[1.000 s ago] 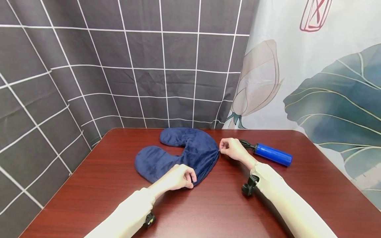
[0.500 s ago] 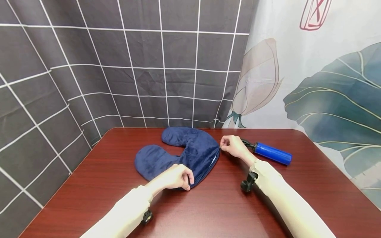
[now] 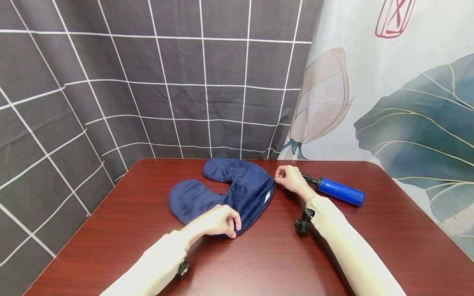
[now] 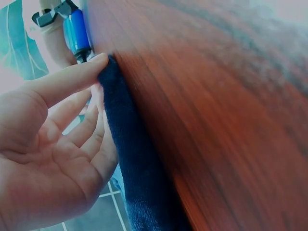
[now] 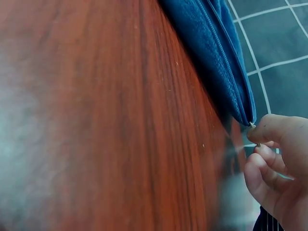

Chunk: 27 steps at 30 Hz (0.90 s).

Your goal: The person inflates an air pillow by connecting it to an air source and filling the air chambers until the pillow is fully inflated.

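Observation:
A dark blue plush U-shaped neck pillow (image 3: 249, 181) lies rather flat on the table, its curved back toward the right. My left hand (image 3: 218, 220) pinches the pillow's near edge between thumb and fingers, as the left wrist view shows close up. At the pillow's right corner, my right hand (image 3: 291, 179) pinches a small zipper pull (image 5: 251, 125) at the end of the zipper (image 5: 222, 50). Between the hands the seam is stretched, and a small white patch (image 3: 267, 196) shows along it. The far side of the pull is hidden by the fingers.
A blue hand pump (image 3: 340, 191) with a black hose (image 3: 308, 178) lies just right of my right hand. The reddish-brown table (image 3: 259, 263) ends at a dark grid-patterned curtain (image 3: 185, 102) behind. A floral curtain (image 3: 329, 94) hangs at the right.
My right hand has shifted slightly away from me with the pillow's corner. My left hand has moved slightly left and nearer. The white patch at the seam has come into view.

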### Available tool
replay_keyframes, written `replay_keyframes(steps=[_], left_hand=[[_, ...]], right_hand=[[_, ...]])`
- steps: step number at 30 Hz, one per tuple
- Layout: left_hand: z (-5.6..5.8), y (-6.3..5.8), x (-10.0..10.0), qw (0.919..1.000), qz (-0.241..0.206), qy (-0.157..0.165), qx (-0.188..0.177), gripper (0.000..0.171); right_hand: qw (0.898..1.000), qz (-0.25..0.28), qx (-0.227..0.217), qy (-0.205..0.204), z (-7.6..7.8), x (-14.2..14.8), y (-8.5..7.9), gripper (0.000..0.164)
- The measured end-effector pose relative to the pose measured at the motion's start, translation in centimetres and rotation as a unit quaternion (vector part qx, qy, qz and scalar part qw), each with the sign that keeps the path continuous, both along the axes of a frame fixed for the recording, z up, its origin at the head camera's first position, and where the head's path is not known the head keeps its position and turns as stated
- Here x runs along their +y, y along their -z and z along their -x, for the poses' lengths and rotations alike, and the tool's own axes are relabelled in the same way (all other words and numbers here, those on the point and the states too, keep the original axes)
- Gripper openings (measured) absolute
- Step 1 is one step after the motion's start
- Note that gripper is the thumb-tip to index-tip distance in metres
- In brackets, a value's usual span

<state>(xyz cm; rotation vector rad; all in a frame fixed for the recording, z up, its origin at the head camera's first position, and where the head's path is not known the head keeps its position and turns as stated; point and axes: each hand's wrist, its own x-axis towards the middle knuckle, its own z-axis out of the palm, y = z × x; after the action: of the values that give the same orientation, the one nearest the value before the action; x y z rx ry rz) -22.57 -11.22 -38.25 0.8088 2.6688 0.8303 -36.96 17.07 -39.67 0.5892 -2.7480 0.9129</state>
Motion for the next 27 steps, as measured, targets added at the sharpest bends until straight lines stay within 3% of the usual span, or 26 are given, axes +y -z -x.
replay_keyframes(steps=[5,12,17,27], left_hand=[[0.0,0.1,0.0,1.0000,0.003,0.001,0.000,0.018],[0.1,0.2,0.0,1.0000,-0.003,0.006,-0.001,0.018],[0.1,0.2,0.0,1.0000,0.000,0.007,0.002,0.018],[0.2,0.4,-0.1,0.9998,-0.012,-0.009,-0.011,0.017]], right_hand=[[0.999,0.011,-0.030,0.011,0.5,-0.3,0.2,0.006],[0.999,-0.006,0.009,0.046,0.6,-0.9,0.3,0.008],[0.997,0.004,0.004,0.076,0.5,-1.4,0.5,0.009],[0.997,0.015,-0.016,0.067,-0.5,-0.9,0.2,0.012]])
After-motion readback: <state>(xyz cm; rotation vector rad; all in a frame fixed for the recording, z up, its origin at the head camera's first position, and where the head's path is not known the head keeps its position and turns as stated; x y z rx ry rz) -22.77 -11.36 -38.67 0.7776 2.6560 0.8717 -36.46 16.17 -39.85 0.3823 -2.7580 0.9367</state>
